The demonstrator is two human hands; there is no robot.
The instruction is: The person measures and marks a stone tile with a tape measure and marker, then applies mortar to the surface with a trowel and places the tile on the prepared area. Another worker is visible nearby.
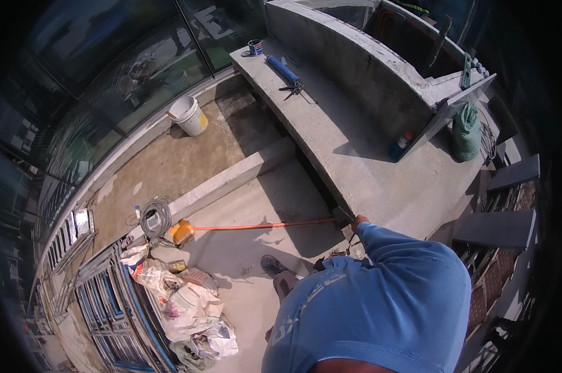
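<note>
Looking down, I see my blue long-sleeved top and one dark shoe on the pale floor. My right hand (360,221) is at the near corner of the long concrete ledge (349,155). Its fingers are curled round something thin and dark that I cannot make out. Close to it ends an orange pole (262,225), which stretches left across the floor to a yellow head (182,232). My left hand does not show; my torso covers that side.
On the ledge are a blue caulking gun (283,70), a small tin (255,47) and a green sack (466,132). A white bucket (189,116) stands beyond a low kerb. Coiled cable (155,217), crumpled bags (191,304) and stacked metal frames (110,311) lie to the left.
</note>
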